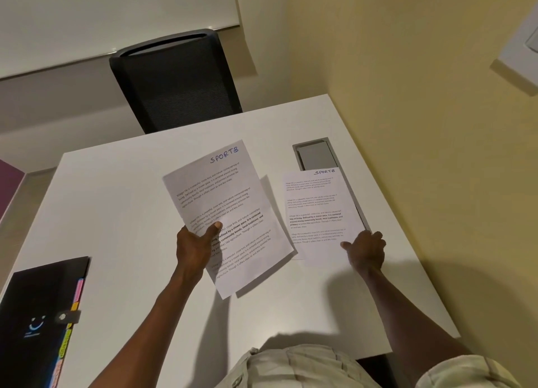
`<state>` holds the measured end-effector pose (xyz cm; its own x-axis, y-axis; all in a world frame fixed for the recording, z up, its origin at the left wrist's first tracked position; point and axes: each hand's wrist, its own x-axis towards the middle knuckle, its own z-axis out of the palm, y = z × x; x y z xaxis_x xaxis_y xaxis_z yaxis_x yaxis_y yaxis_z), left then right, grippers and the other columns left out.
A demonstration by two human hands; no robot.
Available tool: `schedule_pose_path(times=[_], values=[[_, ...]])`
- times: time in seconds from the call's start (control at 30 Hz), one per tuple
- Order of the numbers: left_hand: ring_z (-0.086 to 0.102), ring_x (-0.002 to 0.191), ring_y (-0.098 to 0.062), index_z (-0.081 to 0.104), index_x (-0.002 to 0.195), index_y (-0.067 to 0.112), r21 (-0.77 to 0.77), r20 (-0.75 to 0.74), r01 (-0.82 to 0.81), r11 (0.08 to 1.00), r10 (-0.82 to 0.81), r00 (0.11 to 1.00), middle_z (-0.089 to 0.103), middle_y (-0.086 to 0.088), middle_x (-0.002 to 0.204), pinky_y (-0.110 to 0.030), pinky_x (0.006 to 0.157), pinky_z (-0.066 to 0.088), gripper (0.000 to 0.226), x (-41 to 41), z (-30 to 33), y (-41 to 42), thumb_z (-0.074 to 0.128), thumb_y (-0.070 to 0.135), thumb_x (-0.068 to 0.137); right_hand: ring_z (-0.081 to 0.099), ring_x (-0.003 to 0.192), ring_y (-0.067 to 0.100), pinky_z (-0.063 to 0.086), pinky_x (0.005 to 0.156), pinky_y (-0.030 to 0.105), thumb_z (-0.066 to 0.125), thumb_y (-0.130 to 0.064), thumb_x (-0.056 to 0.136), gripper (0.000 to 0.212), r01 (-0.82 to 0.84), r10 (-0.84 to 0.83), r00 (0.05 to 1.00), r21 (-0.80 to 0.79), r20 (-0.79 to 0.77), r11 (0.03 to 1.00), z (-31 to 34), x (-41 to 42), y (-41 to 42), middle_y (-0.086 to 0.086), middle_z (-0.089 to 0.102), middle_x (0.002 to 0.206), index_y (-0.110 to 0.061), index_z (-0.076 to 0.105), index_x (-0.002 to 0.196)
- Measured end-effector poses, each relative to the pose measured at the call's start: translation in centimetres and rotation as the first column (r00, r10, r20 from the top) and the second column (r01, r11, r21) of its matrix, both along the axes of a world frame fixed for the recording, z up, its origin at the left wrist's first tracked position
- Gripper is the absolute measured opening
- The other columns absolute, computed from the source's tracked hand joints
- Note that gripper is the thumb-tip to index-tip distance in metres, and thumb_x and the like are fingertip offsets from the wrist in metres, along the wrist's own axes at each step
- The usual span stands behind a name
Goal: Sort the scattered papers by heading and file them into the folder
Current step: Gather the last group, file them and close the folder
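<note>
White table (122, 201) w/ black mesh chair (174, 81) behind, yellow wall (407, 67) on right.

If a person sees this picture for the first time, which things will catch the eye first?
First, the sheet headed SPORTS, held up over the middle of the white table by the left hand. Next, a second SPORTS sheet lying flat to its right, with the right hand on its near corner. A black folder lies near left.

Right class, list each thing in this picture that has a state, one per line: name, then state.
Left hand: grips a SPORTS sheet.
Held sheet: lifted, tilted.
Right hand: fingers on the second sheet's corner.
Second SPORTS sheet: flat on the table, partly over the cable hatch.
Folder: closed, strap fastened.
</note>
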<state>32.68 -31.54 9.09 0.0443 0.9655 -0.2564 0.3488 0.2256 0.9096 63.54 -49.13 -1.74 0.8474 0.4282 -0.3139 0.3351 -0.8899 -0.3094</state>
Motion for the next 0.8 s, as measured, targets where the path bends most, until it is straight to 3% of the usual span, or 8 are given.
schedule_pose_path(times=[0.07, 0.17, 0.27, 0.37, 0.5, 0.6, 0.67, 0.8], values=[[0.072, 0.088, -0.019, 0.068, 0.116, 0.016, -0.004, 0.003, 0.003, 1.0, -0.003, 1.0, 0.074, 0.003, 0.1, -0.029, 0.071, 0.054, 0.038, -0.1, -0.2, -0.1, 0.08, 0.031, 0.083, 0.055, 0.11, 0.035, 0.052, 0.085, 0.04, 0.078, -0.035, 0.081, 0.055, 0.019, -0.02, 0.998, -0.012, -0.052, 1.0, 0.1, -0.4, 0.5, 0.021, 0.054, 0.12, 0.001, 0.057, 0.118], [0.072, 0.087, -0.019, 0.068, 0.115, 0.017, -0.001, -0.007, 0.004, 1.0, -0.004, 1.0, 0.074, 0.002, 0.099, -0.03, 0.07, 0.054, 0.038, -0.4, -0.2, -0.2, 0.08, 0.032, 0.083, 0.059, 0.11, 0.033, 0.051, 0.088, 0.036, 0.067, -0.021, 0.09, 0.03, -0.026, 0.026, 1.0, -0.013, 0.0, 1.0, 0.3, -0.9, 0.9, 0.019, 0.059, 0.12, -0.002, 0.061, 0.112], [0.07, 0.086, -0.019, 0.067, 0.115, 0.017, 0.02, -0.051, -0.016, 1.0, 0.017, 0.999, 0.073, 0.002, 0.099, -0.032, 0.072, 0.054, 0.036, -0.9, -0.1, 0.0, 0.079, 0.03, 0.084, 0.066, 0.097, 0.036, 0.057, 0.081, 0.04, 0.057, -0.005, 0.091, 0.011, -0.054, 0.044, 0.998, 0.216, 0.049, 0.975, 0.6, -1.3, 1.3, 0.02, 0.069, 0.104, 0.0, 0.062, 0.1], [0.067, 0.08, -0.021, 0.066, 0.107, 0.016, 0.068, -0.143, -0.066, 0.996, 0.075, 0.987, 0.071, 0.0, 0.095, -0.029, 0.067, 0.052, 0.028, -2.0, -0.3, 0.5, 0.078, 0.027, 0.085, 0.068, 0.084, 0.036, 0.058, 0.07, 0.047, 0.057, 0.002, 0.089, 0.006, 0.016, 0.013, 0.998, 0.465, -0.059, 0.885, 1.8, -2.0, 1.9, 0.019, 0.071, 0.095, -0.002, 0.06, 0.093], [0.063, 0.08, -0.023, 0.064, 0.1, 0.016, 0.143, -0.211, -0.139, 0.98, 0.168, 0.963, 0.069, -0.004, 0.094, -0.024, 0.061, 0.045, 0.02, -3.9, -1.0, 1.1, 0.077, 0.018, 0.084, 0.069, 0.088, 0.03, 0.061, 0.069, 0.04, 0.062, -0.005, 0.092, 0.009, 0.085, 0.021, 0.988, 0.638, -0.156, 0.765, 3.8, -3.8, 3.3, 0.012, 0.07, 0.105, -0.006, 0.062, 0.101], [0.063, 0.083, -0.027, 0.064, 0.101, 0.014, 0.135, -0.252, -0.165, 0.977, 0.195, 0.948, 0.069, -0.009, 0.097, -0.032, 0.074, 0.049, 0.021, -5.3, -1.6, 1.7, 0.076, 0.015, 0.084, 0.07, 0.085, 0.025, 0.059, 0.055, 0.021, 0.064, -0.011, 0.093, 0.015, 0.256, 0.04, 0.925, 0.699, -0.378, 0.667, 5.8, -5.3, 4.7, 0.003, 0.065, 0.108, -0.008, 0.06, 0.107], [0.065, 0.084, -0.03, 0.065, 0.102, 0.013, 0.104, -0.262, -0.176, 0.979, 0.198, 0.945, 0.069, -0.009, 0.096, -0.035, 0.076, 0.05, 0.021, -6.1, -1.9, 1.9, 0.076, 0.014, 0.084, 0.072, 0.08, 0.026, 0.054, 0.048, 0.018, 0.066, -0.009, 0.092, 0.018, 0.364, 0.066, 0.852, 0.678, -0.519, 0.638, 7.1, -6.0, 5.5, 0.004, 0.064, 0.108, -0.007, 0.061, 0.109], [0.066, 0.074, -0.023, 0.066, 0.101, 0.015, 0.003, -0.196, -0.216, 0.976, 0.212, 0.957, 0.07, -0.006, 0.092, -0.029, 0.071, 0.049, 0.023, -6.6, -2.0, 1.9, 0.08, 0.018, 0.082, 0.071, 0.085, 0.032, 0.054, 0.049, 0.02, 0.068, -0.001, 0.088, 0.018, 0.395, 0.21, 0.692, 0.605, -0.691, 0.691, 9.0, -7.5, 6.2, 0.015, 0.066, 0.111, -0.002, 0.063, 0.106]])
